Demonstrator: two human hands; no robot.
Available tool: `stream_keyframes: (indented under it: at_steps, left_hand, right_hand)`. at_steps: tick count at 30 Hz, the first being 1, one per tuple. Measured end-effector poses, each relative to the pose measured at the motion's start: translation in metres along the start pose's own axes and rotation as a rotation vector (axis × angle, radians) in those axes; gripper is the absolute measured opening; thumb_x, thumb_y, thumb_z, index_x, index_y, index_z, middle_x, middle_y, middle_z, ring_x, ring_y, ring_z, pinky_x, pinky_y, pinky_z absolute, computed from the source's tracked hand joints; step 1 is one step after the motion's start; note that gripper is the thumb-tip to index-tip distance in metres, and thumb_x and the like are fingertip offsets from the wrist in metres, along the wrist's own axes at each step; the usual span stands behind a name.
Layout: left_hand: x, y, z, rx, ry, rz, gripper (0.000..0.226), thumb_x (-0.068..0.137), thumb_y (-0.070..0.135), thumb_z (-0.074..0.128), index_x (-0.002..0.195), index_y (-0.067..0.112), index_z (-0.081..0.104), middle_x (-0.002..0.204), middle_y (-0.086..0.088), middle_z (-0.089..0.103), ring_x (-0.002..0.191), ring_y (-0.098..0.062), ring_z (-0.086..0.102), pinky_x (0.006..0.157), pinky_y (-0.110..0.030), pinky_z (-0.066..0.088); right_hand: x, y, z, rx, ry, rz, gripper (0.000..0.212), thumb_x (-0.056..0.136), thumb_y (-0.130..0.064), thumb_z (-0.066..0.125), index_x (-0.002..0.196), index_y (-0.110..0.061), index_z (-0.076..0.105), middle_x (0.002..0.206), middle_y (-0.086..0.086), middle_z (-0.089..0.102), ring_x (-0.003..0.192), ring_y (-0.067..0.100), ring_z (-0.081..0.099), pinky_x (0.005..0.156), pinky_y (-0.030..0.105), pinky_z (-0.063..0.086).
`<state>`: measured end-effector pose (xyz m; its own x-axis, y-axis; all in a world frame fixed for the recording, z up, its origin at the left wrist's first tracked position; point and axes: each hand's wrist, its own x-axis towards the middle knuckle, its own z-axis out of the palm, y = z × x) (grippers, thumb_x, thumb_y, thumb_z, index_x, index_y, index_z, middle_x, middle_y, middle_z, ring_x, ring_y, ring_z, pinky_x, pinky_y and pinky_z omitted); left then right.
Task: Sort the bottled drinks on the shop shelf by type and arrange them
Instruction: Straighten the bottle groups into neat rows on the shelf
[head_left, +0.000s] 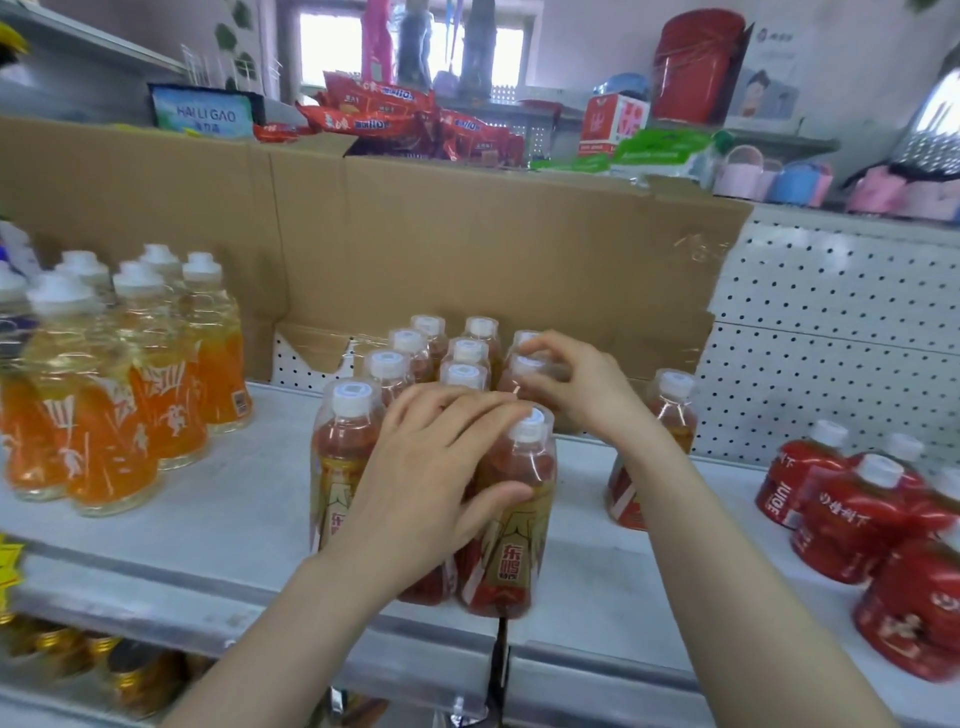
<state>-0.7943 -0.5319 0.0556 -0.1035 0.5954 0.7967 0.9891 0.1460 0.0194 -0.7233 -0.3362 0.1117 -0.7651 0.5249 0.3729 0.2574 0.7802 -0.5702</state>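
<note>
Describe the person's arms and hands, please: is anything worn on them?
The left hand and the right hand are bare: no gloves, rings or watch show. The left forearm and the right forearm are bare too, with no sleeve in view down to the picture's edge.

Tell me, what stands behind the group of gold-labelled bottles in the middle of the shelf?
A brown cardboard sheet stands right behind the gold-labelled bottles; white pegboard shows beside it. Whatever lies behind the cardboard is covered.
</note>
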Motion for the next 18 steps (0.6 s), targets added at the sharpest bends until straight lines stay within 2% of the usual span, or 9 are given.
stream_keyframes:
  at_steps: [3, 4, 6, 7, 8, 9, 11, 14, 18]
  left_hand:
    - [-0.001, 0.000, -0.001, -0.001, 0.005, 0.003, 0.059, 0.087, 0.060, 0.057, 0.135, 0.026, 0.058, 0.134, 0.012, 0.057, 0.120, -0.016, 0.049, 0.110, -0.035, 0.026]
    - [-0.001, 0.000, -0.001, -0.002, 0.002, 0.004, 0.059, 0.087, 0.060, 0.057, 0.135, 0.026, 0.058, 0.134, 0.012, 0.057, 0.120, -0.016, 0.049, 0.110, -0.035, 0.026]
    - [-0.001, 0.000, -0.002, -0.001, -0.003, -0.001, 0.059, 0.087, 0.060, 0.056, 0.135, 0.027, 0.057, 0.134, 0.013, 0.057, 0.120, -0.015, 0.047, 0.111, -0.034, 0.025]
    - [-0.001, 0.000, -0.002, 0.001, -0.010, -0.004, 0.059, 0.087, 0.061, 0.056, 0.135, 0.027, 0.057, 0.134, 0.013, 0.057, 0.120, -0.015, 0.047, 0.111, -0.034, 0.024]
    - [-0.001, 0.001, -0.002, 0.001, -0.016, -0.006, 0.059, 0.087, 0.061, 0.055, 0.135, 0.027, 0.057, 0.134, 0.013, 0.057, 0.120, -0.015, 0.046, 0.111, -0.034, 0.024]
    - [-0.001, 0.001, -0.002, 0.000, -0.018, -0.008, 0.059, 0.087, 0.061, 0.055, 0.136, 0.026, 0.057, 0.134, 0.012, 0.057, 0.120, -0.015, 0.046, 0.111, -0.034, 0.023]
    - [-0.001, 0.002, -0.003, -0.003, -0.021, -0.008, 0.060, 0.087, 0.060, 0.054, 0.136, 0.026, 0.056, 0.134, 0.011, 0.057, 0.121, -0.015, 0.045, 0.111, -0.033, 0.021]
    - [-0.001, 0.002, -0.003, 0.002, -0.022, -0.008, 0.060, 0.087, 0.060, 0.055, 0.136, 0.026, 0.056, 0.135, 0.011, 0.057, 0.122, -0.015, 0.045, 0.111, -0.033, 0.020]
    - [-0.002, 0.002, -0.002, 0.010, -0.038, -0.011, 0.061, 0.087, 0.062, 0.054, 0.138, 0.028, 0.054, 0.136, 0.012, 0.056, 0.123, -0.016, 0.045, 0.112, -0.035, 0.021]
  right_hand:
    - [-0.001, 0.004, 0.008, 0.054, 0.077, -0.046, 0.030, 0.094, -0.029, 0.069, 0.124, -0.027, 0.068, 0.123, -0.002, 0.069, 0.112, 0.020, 0.064, 0.102, 0.041, 0.049]
    - [-0.005, 0.009, 0.007, 0.042, 0.165, -0.065, 0.034, 0.095, -0.030, 0.067, 0.129, -0.026, 0.066, 0.126, -0.001, 0.068, 0.116, 0.019, 0.062, 0.105, 0.039, 0.047]
    - [-0.019, 0.027, -0.003, -0.104, 0.451, -0.069, 0.036, 0.098, -0.032, 0.062, 0.133, -0.023, 0.061, 0.132, 0.003, 0.063, 0.124, 0.024, 0.054, 0.105, 0.036, 0.041]
    - [-0.026, 0.039, -0.011, -0.211, 0.585, -0.009, 0.038, 0.099, -0.033, 0.059, 0.135, -0.022, 0.059, 0.135, 0.007, 0.060, 0.127, 0.029, 0.049, 0.104, 0.039, 0.038]
    - [-0.033, 0.051, -0.019, -0.274, 0.643, 0.096, 0.042, 0.099, -0.036, 0.057, 0.139, -0.021, 0.055, 0.138, 0.012, 0.055, 0.129, 0.034, 0.045, 0.103, 0.043, 0.037]
    - [-0.038, 0.061, -0.024, -0.280, 0.608, 0.218, 0.048, 0.100, -0.040, 0.054, 0.144, -0.019, 0.049, 0.140, 0.017, 0.052, 0.129, 0.038, 0.045, 0.102, 0.047, 0.038]
    - [-0.043, 0.076, -0.026, -0.164, 0.416, 0.354, 0.053, 0.103, -0.041, 0.046, 0.150, -0.018, 0.037, 0.137, 0.021, 0.055, 0.124, 0.040, 0.053, 0.098, 0.048, 0.043]
    - [-0.051, 0.075, -0.026, -0.107, 0.336, 0.318, 0.045, 0.104, -0.036, 0.045, 0.146, -0.021, 0.036, 0.130, 0.016, 0.063, 0.116, 0.037, 0.060, 0.092, 0.044, 0.046]
    - [-0.069, 0.042, -0.016, -0.062, 0.246, 0.220, 0.041, 0.101, -0.041, 0.052, 0.139, -0.029, 0.043, 0.114, 0.000, 0.064, 0.105, 0.025, 0.062, 0.083, 0.035, 0.045]
